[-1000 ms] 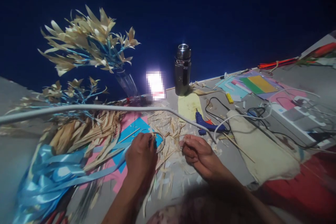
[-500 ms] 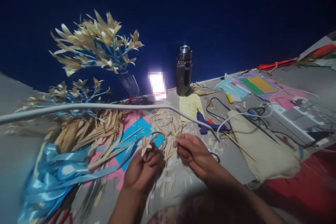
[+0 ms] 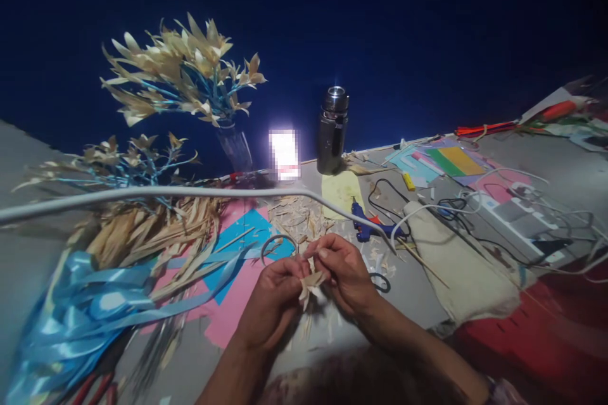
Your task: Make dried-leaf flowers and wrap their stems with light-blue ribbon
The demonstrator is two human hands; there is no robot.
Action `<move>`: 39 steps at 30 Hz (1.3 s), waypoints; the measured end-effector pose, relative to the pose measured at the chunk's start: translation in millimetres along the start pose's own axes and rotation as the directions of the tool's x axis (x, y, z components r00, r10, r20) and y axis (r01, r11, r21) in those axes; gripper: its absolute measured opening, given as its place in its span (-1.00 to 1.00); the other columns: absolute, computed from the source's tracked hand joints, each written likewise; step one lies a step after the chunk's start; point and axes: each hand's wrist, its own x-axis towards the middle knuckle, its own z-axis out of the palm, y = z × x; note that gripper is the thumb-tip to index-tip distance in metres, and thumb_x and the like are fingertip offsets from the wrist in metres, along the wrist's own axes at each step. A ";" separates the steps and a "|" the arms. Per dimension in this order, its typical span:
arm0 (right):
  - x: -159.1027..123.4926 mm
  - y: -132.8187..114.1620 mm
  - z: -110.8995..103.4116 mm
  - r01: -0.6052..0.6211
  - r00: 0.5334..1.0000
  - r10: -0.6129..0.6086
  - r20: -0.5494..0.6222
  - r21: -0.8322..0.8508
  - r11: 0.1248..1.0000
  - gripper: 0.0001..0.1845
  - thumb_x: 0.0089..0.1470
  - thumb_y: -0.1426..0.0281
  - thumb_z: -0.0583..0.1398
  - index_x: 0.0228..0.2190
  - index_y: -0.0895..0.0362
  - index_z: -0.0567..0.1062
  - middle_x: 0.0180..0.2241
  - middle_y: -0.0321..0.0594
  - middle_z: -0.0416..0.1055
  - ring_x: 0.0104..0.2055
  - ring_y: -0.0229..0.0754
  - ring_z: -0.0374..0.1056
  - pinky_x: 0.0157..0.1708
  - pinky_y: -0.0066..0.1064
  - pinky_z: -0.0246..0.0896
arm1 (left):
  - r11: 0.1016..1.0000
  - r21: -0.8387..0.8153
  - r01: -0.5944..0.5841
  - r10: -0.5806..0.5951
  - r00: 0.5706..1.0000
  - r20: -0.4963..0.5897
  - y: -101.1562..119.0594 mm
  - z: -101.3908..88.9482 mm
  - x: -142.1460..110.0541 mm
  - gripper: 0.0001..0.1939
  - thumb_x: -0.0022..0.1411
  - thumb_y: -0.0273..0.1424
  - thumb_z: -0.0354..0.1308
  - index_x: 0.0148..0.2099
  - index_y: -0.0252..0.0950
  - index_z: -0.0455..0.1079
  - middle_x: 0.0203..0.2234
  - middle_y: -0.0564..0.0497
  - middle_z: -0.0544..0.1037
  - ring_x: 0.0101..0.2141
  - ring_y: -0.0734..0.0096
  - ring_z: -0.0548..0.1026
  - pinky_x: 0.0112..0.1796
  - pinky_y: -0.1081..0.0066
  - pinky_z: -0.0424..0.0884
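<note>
Between the fingers of my left hand point(image 3: 272, 304) is a small pale flower point(image 3: 311, 289) made of dried husk, its petals pointing downward. My right hand point(image 3: 346, 275) is close against it, thumb and forefinger pinched beside the flower; what they hold is too small to make out. Just behind my hands a scissor-like handle loop point(image 3: 264, 247) rests on blue paper point(image 3: 237, 242). A blue glue gun point(image 3: 368, 228) lies beyond my right hand, and husk scraps point(image 3: 297, 215) are scattered around both hands.
Husk flowers on blue stems point(image 3: 190, 69) stand in a glass vase point(image 3: 236, 147) at the back left. A dark flask point(image 3: 331, 139) is upright at the back. Blue ribbon point(image 3: 90, 310) heaps at left. A white cable point(image 3: 190, 192) crosses in front; a power strip point(image 3: 517, 228) lies right.
My left hand has brought the flower rightward to meet my right hand, which was apart before. The flower has tipped over, and the view has shifted slightly.
</note>
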 end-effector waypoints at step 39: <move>-14.0 -4.8 -1.7 0.254 0.967 -0.231 0.105 -0.377 0.891 -0.79 0.06 0.24 0.44 -0.44 0.08 0.58 -0.27 -0.19 0.58 -0.24 -0.15 0.50 -0.21 -0.38 0.43 | 0.977 -0.164 -0.137 0.088 0.957 -0.277 -7.3 22.4 3.1 -0.63 -0.36 -0.47 0.63 -0.42 -0.31 0.59 -0.62 0.10 0.54 -0.63 0.66 0.41 -0.54 0.65 0.37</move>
